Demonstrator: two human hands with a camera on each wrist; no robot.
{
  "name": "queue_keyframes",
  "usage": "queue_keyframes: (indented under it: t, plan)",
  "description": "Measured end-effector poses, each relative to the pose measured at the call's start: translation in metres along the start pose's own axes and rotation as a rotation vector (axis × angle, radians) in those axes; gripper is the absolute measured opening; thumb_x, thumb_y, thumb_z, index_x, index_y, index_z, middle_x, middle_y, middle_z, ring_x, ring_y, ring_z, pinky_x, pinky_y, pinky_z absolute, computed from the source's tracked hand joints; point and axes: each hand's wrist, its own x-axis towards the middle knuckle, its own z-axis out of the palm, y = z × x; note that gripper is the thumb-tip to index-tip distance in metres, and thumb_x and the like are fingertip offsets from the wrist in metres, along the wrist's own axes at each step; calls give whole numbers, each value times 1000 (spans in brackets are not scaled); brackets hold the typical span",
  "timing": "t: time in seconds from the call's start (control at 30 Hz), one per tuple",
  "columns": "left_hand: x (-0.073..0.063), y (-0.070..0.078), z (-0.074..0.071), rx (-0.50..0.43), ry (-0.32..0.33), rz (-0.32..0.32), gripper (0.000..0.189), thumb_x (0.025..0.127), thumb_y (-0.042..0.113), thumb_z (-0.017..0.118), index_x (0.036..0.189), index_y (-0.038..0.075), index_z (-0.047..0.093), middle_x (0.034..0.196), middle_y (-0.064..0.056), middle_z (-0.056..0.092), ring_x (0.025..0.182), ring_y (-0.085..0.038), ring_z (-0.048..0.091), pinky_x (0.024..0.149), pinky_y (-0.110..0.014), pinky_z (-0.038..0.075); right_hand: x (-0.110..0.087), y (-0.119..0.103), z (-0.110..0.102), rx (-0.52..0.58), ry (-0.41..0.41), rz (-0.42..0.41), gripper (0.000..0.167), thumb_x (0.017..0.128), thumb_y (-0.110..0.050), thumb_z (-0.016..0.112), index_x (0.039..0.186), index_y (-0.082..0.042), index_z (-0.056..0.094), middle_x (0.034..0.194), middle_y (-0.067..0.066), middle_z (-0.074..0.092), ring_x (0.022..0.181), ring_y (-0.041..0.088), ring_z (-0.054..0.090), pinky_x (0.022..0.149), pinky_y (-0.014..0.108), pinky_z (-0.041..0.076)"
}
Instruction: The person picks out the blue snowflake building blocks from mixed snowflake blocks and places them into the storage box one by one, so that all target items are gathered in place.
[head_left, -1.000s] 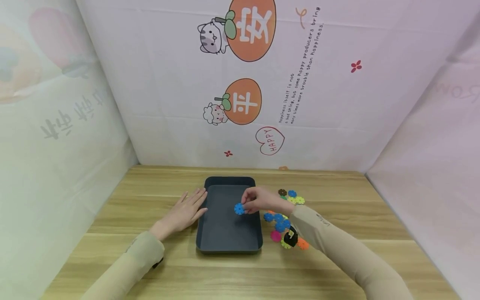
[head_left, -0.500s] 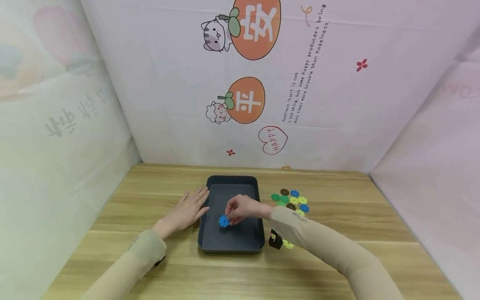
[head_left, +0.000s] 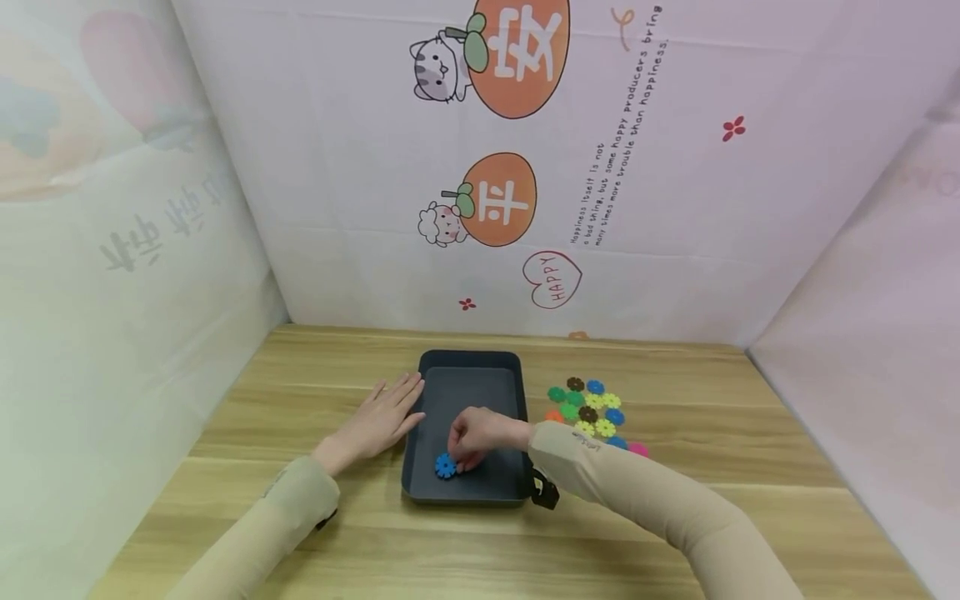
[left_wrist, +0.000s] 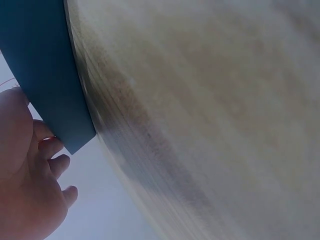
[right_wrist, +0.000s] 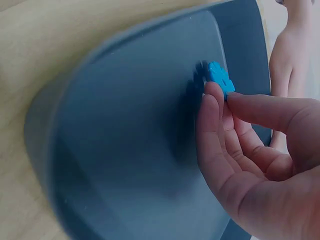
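Note:
In the head view a dark grey rectangular tray [head_left: 480, 387] stands on the wooden table. Between thumb and fingertips, my right hand [head_left: 480, 435] pinches a blue notched plastic disc [head_left: 446, 466], a snowflake-type building piece. It is over the tray's near left part. The right wrist view shows the blue disc [right_wrist: 220, 77] tilted on edge above the tray floor, its shadow beside it; a gap seems to remain underneath. My left hand [head_left: 378, 421] lies with extended fingers against the tray's left rim, holding nothing. In the left wrist view its fingertips are by the tray wall [left_wrist: 47, 70].
Right of the tray lie several loose notched discs, among them a green disc [head_left: 557, 395], a brown disc [head_left: 575, 384], a yellow disc [head_left: 605, 427] and a pink disc [head_left: 637, 448]. My right sleeve [head_left: 645, 483] hides part of that group. A printed cloth [head_left: 360, 167] hangs behind the table.
My right hand has carried the blue disc leftward and toward the near end of the tray, and lower. The left hand stays at the rim. The head view has shifted slightly.

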Motion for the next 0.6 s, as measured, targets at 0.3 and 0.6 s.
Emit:
queue_keyframes:
  t: [0.3, 0.6]
  plan:
    - [0, 0, 2, -1, 7, 8, 62, 106, 39, 42, 154, 2, 32, 163, -15, 28, 151, -33, 28, 122, -60, 23, 1, -4, 9, 15, -8, 13, 6, 90, -4, 68, 87, 0, 71, 82, 17, 75, 76, 27, 75, 72, 37, 63]
    - [0, -2, 2, 1, 24, 21, 61, 106, 39, 43, 154, 2, 33, 163, -15, 29, 150, -34, 30, 121, -61, 25, 1, -5, 10, 13, -9, -3, 8, 92, -3, 66, 91, 2, 71, 85, 19, 75, 84, 35, 75, 76, 41, 63]
